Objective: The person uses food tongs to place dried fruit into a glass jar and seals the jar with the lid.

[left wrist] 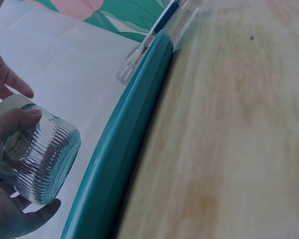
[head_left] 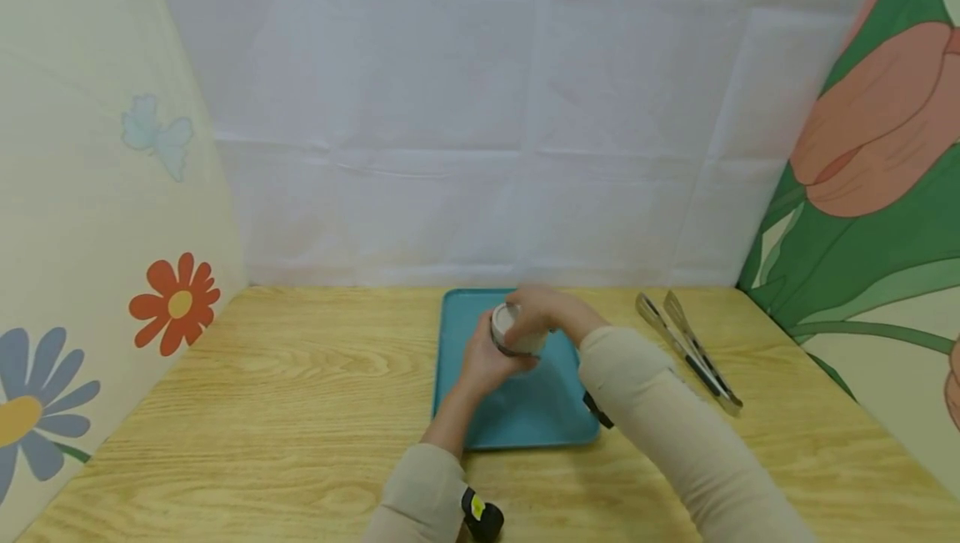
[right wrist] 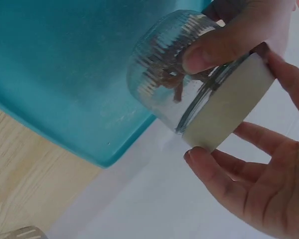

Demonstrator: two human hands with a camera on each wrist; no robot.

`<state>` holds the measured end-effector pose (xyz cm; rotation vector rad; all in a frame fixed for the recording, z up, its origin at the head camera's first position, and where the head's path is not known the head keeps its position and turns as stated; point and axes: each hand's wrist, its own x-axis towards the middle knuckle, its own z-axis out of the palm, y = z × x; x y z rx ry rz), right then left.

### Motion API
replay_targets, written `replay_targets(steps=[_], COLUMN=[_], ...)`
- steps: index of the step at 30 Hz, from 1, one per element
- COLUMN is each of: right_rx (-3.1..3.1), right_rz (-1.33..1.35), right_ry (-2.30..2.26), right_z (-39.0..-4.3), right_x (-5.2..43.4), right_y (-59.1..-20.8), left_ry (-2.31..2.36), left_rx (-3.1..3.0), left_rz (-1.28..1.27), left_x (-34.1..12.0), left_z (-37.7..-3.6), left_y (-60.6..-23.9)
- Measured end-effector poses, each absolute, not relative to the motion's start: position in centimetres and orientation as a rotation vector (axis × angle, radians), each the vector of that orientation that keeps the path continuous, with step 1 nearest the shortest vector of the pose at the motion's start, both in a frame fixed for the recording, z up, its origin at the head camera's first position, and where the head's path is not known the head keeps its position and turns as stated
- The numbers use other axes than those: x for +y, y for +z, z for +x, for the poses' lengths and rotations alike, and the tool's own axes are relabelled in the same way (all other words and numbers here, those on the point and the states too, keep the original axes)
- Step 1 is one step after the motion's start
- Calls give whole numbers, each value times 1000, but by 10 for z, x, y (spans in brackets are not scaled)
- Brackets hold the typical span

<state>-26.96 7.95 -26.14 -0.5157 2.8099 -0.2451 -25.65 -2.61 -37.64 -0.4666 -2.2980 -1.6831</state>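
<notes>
Hands share one glass jar (head_left: 516, 334) above the teal tray (head_left: 480, 418): left hand (head_left: 483, 359) wraps its ribbed body, right hand (head_left: 551, 309) curls round the white lid (right wrist: 231, 112) (opposed holds suit twisting).

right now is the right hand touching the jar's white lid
Touching. The right wrist view shows the right hand with its fingers curled round the edge of the white lid, while the left hand holds the glass jar.
</notes>
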Motion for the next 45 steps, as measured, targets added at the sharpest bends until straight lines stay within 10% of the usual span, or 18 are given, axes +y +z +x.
replay_targets(steps=[45], right_rx=[2965], right_rz=[-472], right_ry=[-4], right_z=[-272], right_x=[80], right_y=[-260], left_ry=[-1692], left_rx=[-2268], left_rz=[-526], left_x=[-25], left_z=[-257], left_y=[-380])
